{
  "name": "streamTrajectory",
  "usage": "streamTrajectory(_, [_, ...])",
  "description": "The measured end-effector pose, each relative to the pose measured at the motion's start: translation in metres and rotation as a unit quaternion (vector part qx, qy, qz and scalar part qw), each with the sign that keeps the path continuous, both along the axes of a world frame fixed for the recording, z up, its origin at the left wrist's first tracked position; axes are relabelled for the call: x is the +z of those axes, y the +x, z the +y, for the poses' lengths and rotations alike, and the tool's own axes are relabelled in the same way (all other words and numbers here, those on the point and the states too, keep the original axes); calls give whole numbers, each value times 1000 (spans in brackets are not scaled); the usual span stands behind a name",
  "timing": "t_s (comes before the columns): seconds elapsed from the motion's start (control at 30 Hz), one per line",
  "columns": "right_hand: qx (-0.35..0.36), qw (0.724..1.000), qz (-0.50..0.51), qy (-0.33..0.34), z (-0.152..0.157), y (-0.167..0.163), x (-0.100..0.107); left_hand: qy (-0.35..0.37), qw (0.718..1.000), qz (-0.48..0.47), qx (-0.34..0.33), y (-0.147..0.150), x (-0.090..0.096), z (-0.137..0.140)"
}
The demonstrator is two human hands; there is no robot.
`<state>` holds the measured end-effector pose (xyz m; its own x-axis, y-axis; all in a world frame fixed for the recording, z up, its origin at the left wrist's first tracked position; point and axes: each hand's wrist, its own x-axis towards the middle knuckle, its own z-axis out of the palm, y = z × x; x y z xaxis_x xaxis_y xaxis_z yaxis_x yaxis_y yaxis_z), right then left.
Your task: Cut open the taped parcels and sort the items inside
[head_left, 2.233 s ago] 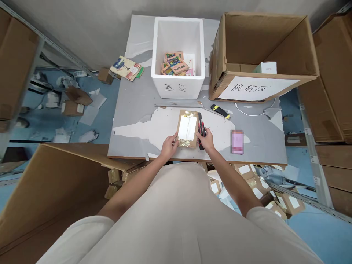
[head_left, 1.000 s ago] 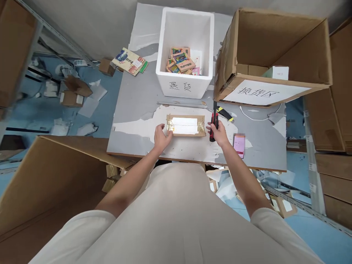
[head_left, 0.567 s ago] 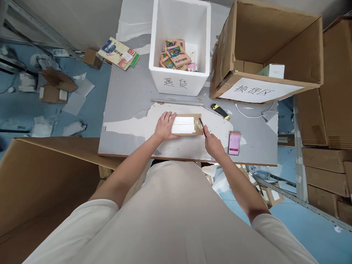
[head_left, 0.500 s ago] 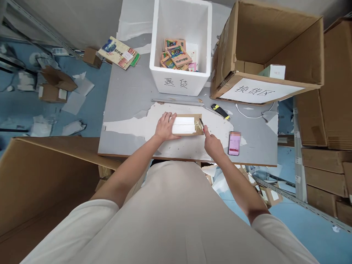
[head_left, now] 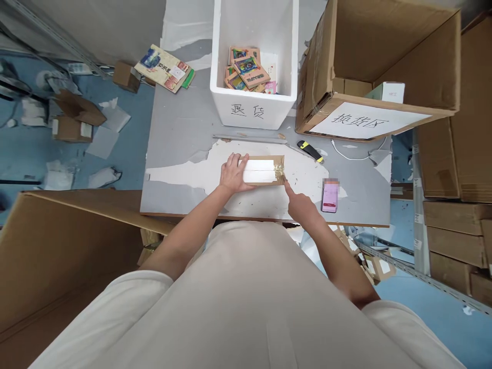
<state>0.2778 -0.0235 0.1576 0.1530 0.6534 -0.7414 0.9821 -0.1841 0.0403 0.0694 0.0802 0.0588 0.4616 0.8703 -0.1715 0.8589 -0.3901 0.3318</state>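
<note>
A small cardboard box [head_left: 263,171] with a white label and shiny brown tape at its right end lies on the table in front of me. My left hand [head_left: 232,174] grips its left end, fingers over the far side and thumb along the near edge. At the box's near right corner is my right hand [head_left: 300,205], index finger stretched forward and the other fingers curled round a slim knife. Only a little of the knife shows at the fingertip; the rest is hidden by the hand.
Beyond the box stand a white foam bin [head_left: 253,105] holding several boxed items and a big open carton [head_left: 315,66]. A black-and-yellow utility knife [head_left: 310,151] and a phone [head_left: 329,197] lie to the right. Books [head_left: 163,69] rest at the table's left edge.
The knife in my right hand has moved from the taped top of the box to its near right corner, and less of it shows. My left hand keeps its grip.
</note>
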Motion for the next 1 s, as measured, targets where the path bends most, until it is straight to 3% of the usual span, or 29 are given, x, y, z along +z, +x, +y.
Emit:
streamTrajectory(0.17, [-4,999,32,9,-14,12,-1,6,1000,-19,0,-1,-3,0])
streamTrajectory(0.33, [-62,986,64,144,-49,43,-12,6,1000,-21,-9,-3,-7,2])
streamTrajectory(0.47, [-148,975,16,163,-58,55,-65,42,999,-14,-11,-2,-6,-5])
streamTrajectory(0.6, [-135,981,-11,141,-52,48,-132,75,996,-15,-40,0,-6,-38])
streamTrajectory(0.7, [-116,984,-16,135,-55,45,-160,63,996,-10,-64,2,-10,-68])
streamTrajectory(0.8, [-98,974,-7,203,-50,52,-155,49,997,-12,-63,2,-15,-85])
streamTrajectory(0.9, [-76,936,15,344,-18,55,-124,43,997,-25,-57,2,-17,-86])
streamTrajectory(1.0, [63,911,100,394,36,40,-92,41,997,-31,-57,3,-17,-81])
